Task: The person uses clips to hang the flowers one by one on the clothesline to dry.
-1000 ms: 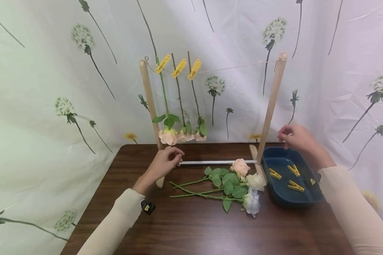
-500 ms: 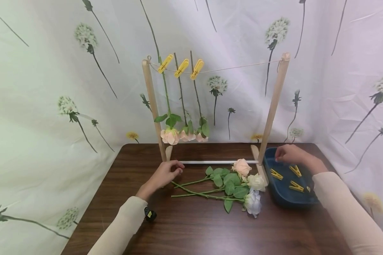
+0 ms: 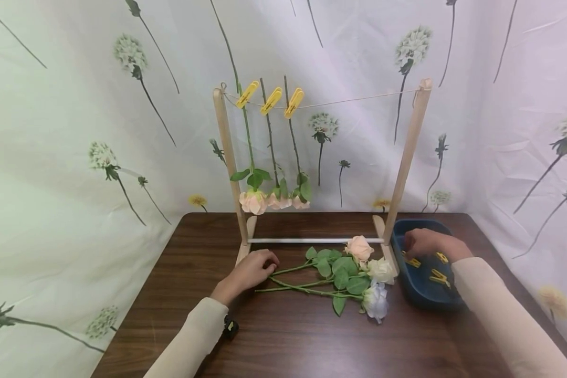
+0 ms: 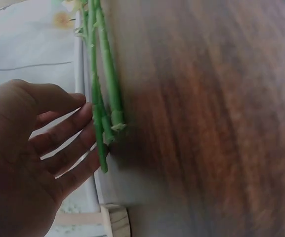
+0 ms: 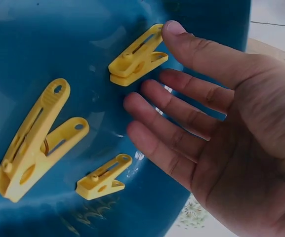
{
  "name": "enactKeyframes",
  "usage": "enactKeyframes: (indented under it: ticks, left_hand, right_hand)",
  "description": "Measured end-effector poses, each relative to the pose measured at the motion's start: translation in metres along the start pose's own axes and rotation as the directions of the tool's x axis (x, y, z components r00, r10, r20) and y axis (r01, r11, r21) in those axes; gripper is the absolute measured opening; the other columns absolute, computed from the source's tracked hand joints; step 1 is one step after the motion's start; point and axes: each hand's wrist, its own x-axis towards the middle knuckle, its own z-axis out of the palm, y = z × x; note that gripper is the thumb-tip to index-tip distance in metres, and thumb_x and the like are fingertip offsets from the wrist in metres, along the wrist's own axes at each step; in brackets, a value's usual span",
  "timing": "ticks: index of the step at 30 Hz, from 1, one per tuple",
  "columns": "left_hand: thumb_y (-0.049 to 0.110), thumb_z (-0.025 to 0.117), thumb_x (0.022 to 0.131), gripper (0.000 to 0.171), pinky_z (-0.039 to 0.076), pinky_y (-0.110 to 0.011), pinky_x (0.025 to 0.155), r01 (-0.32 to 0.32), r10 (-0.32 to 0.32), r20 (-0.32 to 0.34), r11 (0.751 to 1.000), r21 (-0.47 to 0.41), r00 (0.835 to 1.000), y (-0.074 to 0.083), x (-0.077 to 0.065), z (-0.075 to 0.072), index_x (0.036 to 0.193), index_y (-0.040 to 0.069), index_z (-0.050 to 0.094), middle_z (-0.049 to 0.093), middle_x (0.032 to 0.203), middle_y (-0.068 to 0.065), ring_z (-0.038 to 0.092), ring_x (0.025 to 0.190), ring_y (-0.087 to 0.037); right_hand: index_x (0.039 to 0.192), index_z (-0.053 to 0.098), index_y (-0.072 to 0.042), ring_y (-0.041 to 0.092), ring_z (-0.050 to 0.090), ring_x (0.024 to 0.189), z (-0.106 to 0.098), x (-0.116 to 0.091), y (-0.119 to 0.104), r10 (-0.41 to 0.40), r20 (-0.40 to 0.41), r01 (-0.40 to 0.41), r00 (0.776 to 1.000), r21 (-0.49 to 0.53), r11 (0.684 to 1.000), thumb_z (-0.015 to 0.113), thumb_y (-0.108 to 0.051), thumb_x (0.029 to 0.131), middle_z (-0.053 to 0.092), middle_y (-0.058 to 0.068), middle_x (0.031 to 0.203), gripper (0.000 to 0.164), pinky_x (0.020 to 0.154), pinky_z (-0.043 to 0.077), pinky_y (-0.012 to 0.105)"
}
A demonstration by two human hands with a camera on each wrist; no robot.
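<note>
My left hand [image 3: 250, 270] is at the stem ends of three roses lying on the table. In the left wrist view its slightly bent fingers are beside the green stems [image 4: 95, 84]; whether they touch is unclear. The rose heads are peach [image 3: 359, 248], cream-white [image 3: 381, 271] and pale blue [image 3: 375, 303]. My right hand [image 3: 432, 245] reaches into a dark blue tub [image 3: 418, 297]. There, its thumb and loosely bent fingers lie around one end of a yellow clothespin [image 5: 138, 61], without a clear pinch. A larger-looking clothespin [image 5: 33, 143] and another clothespin [image 5: 102, 177] lie apart from the hand.
Behind the loose roses stands a wooden frame [image 3: 408, 152] with a white crossbar [image 3: 312, 241] and a string [image 3: 354, 99]. Several yellow clothespins and roses bear on it: three peach roses [image 3: 253, 202] hang head down at the left, each stem clipped by a yellow clothespin [image 3: 271, 101].
My left hand has come down from near the crossbar to the stem ends. My right hand has lowered from above the tub's far rim into the tub, toward a clothespin.
</note>
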Motion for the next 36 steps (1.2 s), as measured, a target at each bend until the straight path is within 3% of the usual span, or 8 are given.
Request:
enactKeyframes:
  ticks: [9,12,16,24,31,36]
  left_hand:
    - [0.019,0.080,0.097,0.005,0.055,-0.032,0.074,-0.044,0.042,0.020,0.994,0.097,0.999,0.0014,-0.0015,0.0075,0.098,0.015,0.078,0.066,0.097,0.003,0.062,0.088,-0.012]
    - [0.018,0.078,0.099,0.005,0.052,-0.029,0.069,-0.063,0.064,0.002,0.985,0.162,0.998,0.0011,0.0002,0.0075,0.095,0.017,0.075,0.065,0.094,0.005,0.059,0.082,-0.010]
    - [0.018,0.069,0.105,0.001,0.051,-0.029,0.064,-0.081,0.081,0.007,0.976,0.203,0.997,0.0016,0.0026,0.0059,0.105,0.017,0.070,0.070,0.094,0.004,0.062,0.077,-0.009]
    - [0.016,0.066,0.107,0.011,0.060,-0.039,0.077,-0.005,0.002,0.057,0.998,0.061,0.998,0.0011,0.0032,0.0058,0.115,0.013,0.073,0.077,0.104,-0.002,0.073,0.091,-0.017]
    - [0.018,0.070,0.105,0.013,0.061,-0.042,0.080,0.026,-0.026,-0.016,0.999,0.043,1.000,-0.0005,0.0032,0.0049,0.112,0.012,0.078,0.078,0.109,-0.004,0.074,0.095,-0.019]
    - [0.021,0.070,0.105,0.010,0.057,-0.035,0.074,0.032,-0.036,-0.055,0.998,-0.059,0.998,-0.0012,0.0035,0.0027,0.111,0.015,0.075,0.076,0.103,0.002,0.068,0.084,-0.011]
  right_hand:
    - [0.118,0.068,0.004,0.024,0.068,0.088,0.0045,0.0052,-0.0036,0.011,0.004,-0.011,1.000,-0.025,1.000,0.080,-0.015,0.090,0.072,0.013,0.101,0.035,0.078,0.063,0.042]
    - [0.117,0.067,0.004,0.024,0.068,0.086,0.0052,0.0058,-0.0052,0.020,0.002,-0.020,1.000,-0.027,0.999,0.078,-0.012,0.092,0.071,0.012,0.099,0.032,0.077,0.063,0.041]
    - [0.120,0.066,0.005,0.024,0.068,0.086,0.0072,0.0063,-0.0046,0.033,0.003,-0.033,0.999,-0.022,0.999,0.076,-0.010,0.093,0.071,0.013,0.100,0.032,0.077,0.063,0.041]
    - [0.122,0.065,0.005,0.026,0.068,0.087,0.0089,0.0066,-0.0027,0.041,-0.002,-0.041,0.999,0.008,0.999,0.076,-0.011,0.093,0.071,0.014,0.101,0.034,0.077,0.063,0.041]
    - [0.128,0.062,0.008,0.028,0.069,0.089,0.0082,0.0070,-0.0009,0.050,-0.004,-0.049,0.999,0.026,0.998,0.072,-0.012,0.095,0.071,0.018,0.107,0.040,0.079,0.063,0.043]
    - [0.131,0.059,0.011,0.031,0.070,0.092,0.0090,0.0064,-0.0008,0.059,-0.008,-0.059,0.998,0.052,0.997,0.070,-0.013,0.095,0.070,0.023,0.112,0.045,0.082,0.063,0.046]
